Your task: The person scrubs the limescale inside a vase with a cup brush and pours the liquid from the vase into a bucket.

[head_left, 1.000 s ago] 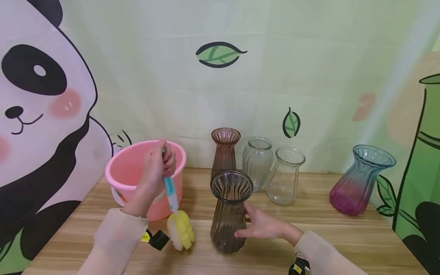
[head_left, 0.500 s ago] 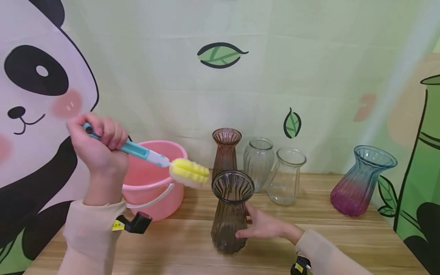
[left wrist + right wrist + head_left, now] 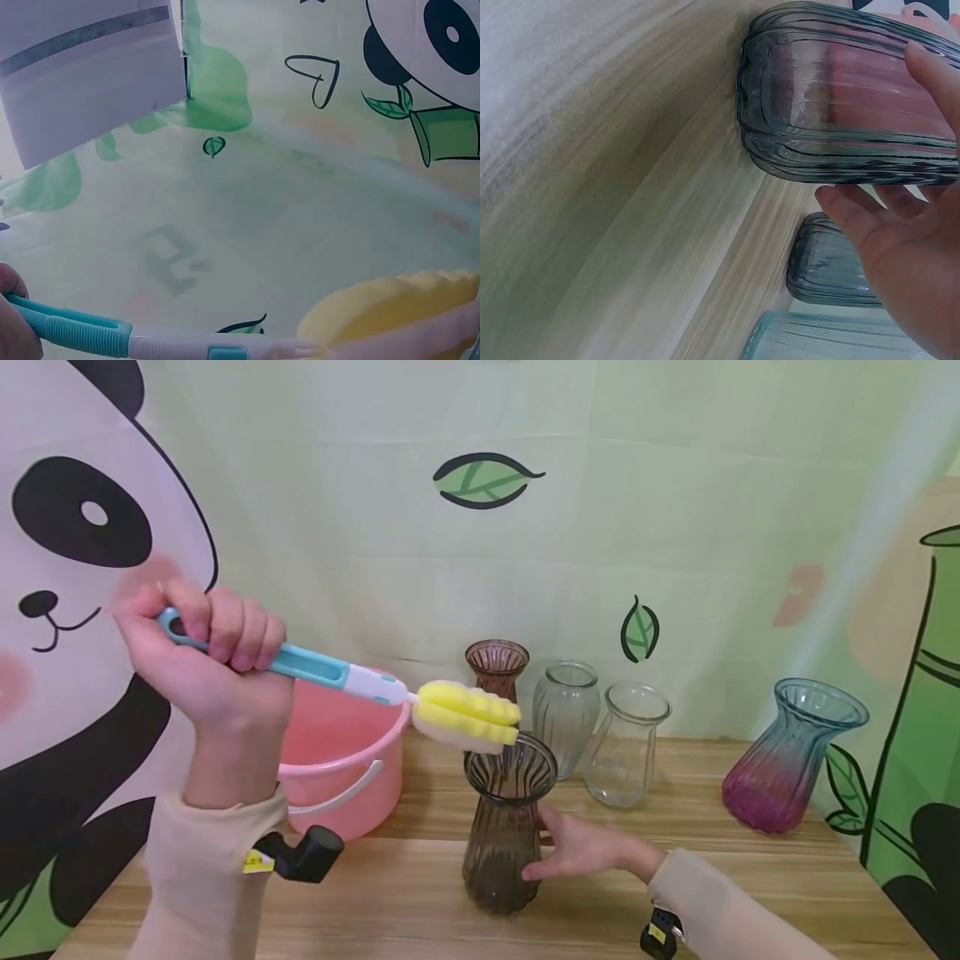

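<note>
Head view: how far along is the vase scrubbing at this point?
Early. Done: the left hand grips the sponge brush, lifted beside the pink bucket. In hand: the sponge head sits at the rim of the dark vase, not yet inside, while the right hand steadies its lower body. Left: the scrubbing itself; four other vases stand untouched behind.

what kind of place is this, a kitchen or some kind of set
Most likely a staged indoor set, not a kitchen: a printed panda backdrop hangs behind a wooden table with glass vases lined up and a pink bucket, with no sink in view.
</note>
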